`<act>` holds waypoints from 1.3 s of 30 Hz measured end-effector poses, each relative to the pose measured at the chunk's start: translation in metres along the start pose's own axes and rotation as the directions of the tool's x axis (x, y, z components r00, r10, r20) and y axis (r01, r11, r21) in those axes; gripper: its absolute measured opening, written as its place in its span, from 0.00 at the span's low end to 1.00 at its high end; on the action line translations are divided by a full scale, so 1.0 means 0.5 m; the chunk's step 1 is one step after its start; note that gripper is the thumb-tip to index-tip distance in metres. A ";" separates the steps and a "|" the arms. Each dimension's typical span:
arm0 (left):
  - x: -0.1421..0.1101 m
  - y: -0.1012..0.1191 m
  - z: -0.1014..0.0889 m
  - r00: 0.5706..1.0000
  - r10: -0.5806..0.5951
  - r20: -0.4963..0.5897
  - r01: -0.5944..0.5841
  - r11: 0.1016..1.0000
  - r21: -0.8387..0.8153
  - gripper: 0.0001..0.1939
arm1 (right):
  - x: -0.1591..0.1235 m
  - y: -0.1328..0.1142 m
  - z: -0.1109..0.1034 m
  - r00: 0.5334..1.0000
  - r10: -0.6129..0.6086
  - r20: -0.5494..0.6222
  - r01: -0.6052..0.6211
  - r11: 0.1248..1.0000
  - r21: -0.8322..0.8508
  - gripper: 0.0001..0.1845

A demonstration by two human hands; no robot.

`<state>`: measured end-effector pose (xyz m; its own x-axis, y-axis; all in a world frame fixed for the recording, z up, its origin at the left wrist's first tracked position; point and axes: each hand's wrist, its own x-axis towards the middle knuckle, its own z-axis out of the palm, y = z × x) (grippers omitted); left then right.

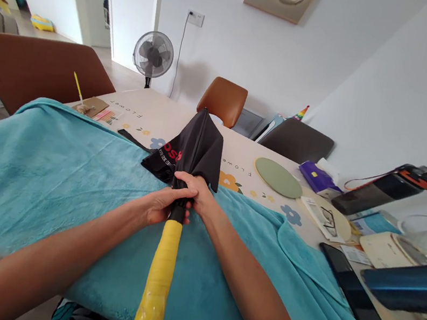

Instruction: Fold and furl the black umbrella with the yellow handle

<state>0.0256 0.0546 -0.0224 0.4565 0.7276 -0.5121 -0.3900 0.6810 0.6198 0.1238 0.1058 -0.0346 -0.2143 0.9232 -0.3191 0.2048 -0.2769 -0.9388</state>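
A black folded umbrella (pixel 202 144) with red and white lettering points away from me over the table. Its handle (pixel 162 271), wrapped in yellow tape, runs back toward my body. My left hand (pixel 163 203) is closed around the black part just above the yellow wrap. Gripping a little farther up, where the fabric gathers, is my right hand (pixel 194 189); its fingers overlap the left thumb. A black strap trails to the left of the canopy fabric. Beneath it all lies a turquoise blanket (pixel 72 169).
On the right stand a dark bottle (pixel 384 191), a purple tissue pack (pixel 317 177), a green round mat (pixel 278 178), glasses (pixel 328 221), a phone (pixel 353 290) and a blue cylinder (pixel 414 283). Behind the table are a brown chair (pixel 223 101) and a fan (pixel 153 55).
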 end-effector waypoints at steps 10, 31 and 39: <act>-0.008 0.023 -0.010 0.992 -0.039 0.124 0.079 0.940 -0.332 0.04 | -0.030 -0.071 -0.118 0.956 0.100 0.274 -0.088 0.995 -0.054 0.19; 0.000 0.008 -0.007 0.999 -0.036 0.023 0.040 0.965 -0.258 0.04 | 0.052 0.005 -0.287 0.922 0.010 -0.387 -0.041 0.996 -0.073 0.01; -0.003 0.008 -0.003 0.998 -0.055 -0.012 0.051 0.972 -0.230 0.08 | 0.046 -0.017 -0.283 0.928 -0.005 -0.373 0.031 0.997 0.065 0.04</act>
<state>0.0222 0.0566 -0.0200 0.4680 0.6898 -0.5523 -0.5397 0.7181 0.4395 0.2522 0.1672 -0.0154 0.1564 0.9573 -0.2433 0.1358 -0.2648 -0.9547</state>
